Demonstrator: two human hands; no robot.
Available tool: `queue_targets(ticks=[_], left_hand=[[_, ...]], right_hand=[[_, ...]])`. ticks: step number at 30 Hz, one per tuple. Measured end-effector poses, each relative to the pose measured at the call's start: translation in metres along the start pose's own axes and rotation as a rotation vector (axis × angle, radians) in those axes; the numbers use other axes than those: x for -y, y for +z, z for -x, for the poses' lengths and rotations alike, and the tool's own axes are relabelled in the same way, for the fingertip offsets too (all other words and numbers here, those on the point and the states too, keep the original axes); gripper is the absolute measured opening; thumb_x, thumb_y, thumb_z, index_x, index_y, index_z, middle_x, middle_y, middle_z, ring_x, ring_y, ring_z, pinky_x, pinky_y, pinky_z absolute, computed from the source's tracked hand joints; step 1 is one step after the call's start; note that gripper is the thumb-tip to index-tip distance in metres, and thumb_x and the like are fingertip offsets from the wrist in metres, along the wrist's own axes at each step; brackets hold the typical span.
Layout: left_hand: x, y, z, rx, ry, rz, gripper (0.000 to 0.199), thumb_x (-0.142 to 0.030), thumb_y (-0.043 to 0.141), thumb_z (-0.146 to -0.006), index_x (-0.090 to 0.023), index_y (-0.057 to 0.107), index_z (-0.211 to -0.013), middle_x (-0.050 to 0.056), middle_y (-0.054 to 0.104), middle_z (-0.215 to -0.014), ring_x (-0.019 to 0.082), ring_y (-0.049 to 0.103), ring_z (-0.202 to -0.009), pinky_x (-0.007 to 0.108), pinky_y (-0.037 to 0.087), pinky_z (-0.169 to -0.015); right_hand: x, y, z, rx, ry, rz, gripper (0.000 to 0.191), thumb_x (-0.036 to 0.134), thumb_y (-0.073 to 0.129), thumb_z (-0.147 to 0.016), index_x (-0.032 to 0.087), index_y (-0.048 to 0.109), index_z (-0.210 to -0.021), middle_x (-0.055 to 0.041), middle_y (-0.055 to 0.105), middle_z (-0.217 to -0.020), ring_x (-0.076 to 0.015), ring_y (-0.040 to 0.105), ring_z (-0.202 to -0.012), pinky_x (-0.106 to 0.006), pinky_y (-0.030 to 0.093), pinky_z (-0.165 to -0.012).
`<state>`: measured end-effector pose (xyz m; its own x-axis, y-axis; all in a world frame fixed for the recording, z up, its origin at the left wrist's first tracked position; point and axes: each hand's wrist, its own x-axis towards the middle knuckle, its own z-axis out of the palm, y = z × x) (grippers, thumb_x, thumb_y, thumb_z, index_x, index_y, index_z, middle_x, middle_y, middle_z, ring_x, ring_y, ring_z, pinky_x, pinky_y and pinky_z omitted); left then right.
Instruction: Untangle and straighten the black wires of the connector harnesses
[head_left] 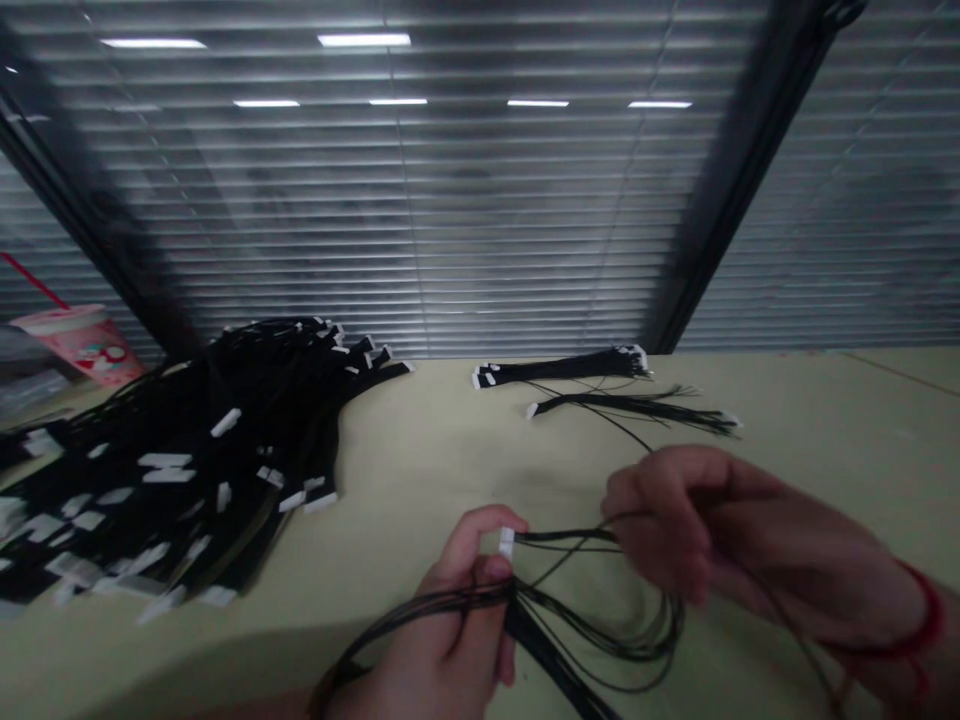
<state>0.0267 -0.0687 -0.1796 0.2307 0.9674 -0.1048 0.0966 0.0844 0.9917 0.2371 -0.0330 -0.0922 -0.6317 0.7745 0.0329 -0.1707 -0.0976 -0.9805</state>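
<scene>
The left hand [442, 620] held a white wire plug [507, 543] tight in its fingers [480, 524]; the right hand [712, 530] pinched thin black wires [600, 640]; a big pile of wires [187, 470] lay on the worktop [450, 450].

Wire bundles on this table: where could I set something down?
Bare tabletop lies between the large wire heap and the two small bundles, and right of them. Crowding is around the left hand and right hand, holding loose wires.

No readable text, pink cup [79, 345] (print blurred)
</scene>
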Motion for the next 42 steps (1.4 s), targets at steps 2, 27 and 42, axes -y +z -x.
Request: queue_targets(ticks=[2,27,42], left_hand=[[0.002,0.001,0.001,-0.024,-0.013,0.001,0.035,-0.048,0.032,-0.094,-0.025,0.05,-0.113,-0.006,0.042,-0.052,0.01,0.037,-0.045,0.018,0.026,-0.04],[-0.014,-0.005,0.004,0.142,0.015,-0.02,0.048,-0.06,0.024,-0.09,-0.023,0.04,-0.115,-0.007,0.038,-0.052,0.009,0.033,-0.045,0.019,0.025,-0.041],[-0.014,-0.001,0.008,0.03,0.015,-0.052,0.05,-0.063,0.028,-0.089,-0.024,0.047,-0.113,-0.007,0.039,-0.049,0.01,0.035,-0.043,0.019,0.026,-0.041]], right_hand=[[0.008,-0.011,0.0,-0.123,-0.125,0.001,0.007,0.015,0.06,-0.071,0.017,0.057,-0.064,0.0033,0.05,-0.064,-0.0065,0.045,-0.058,-0.018,0.035,-0.053],[-0.028,0.038,0.01,-0.255,-0.092,1.187,0.018,0.011,0.047,-0.076,0.019,0.05,-0.06,0.0061,0.053,-0.053,-0.0051,0.043,-0.044,-0.018,0.028,-0.043],[-0.027,0.035,0.008,-0.251,-0.057,1.123,0.022,0.018,0.045,-0.084,0.019,0.048,-0.062,0.0052,0.052,-0.054,-0.0059,0.046,-0.047,-0.019,0.03,-0.044]])
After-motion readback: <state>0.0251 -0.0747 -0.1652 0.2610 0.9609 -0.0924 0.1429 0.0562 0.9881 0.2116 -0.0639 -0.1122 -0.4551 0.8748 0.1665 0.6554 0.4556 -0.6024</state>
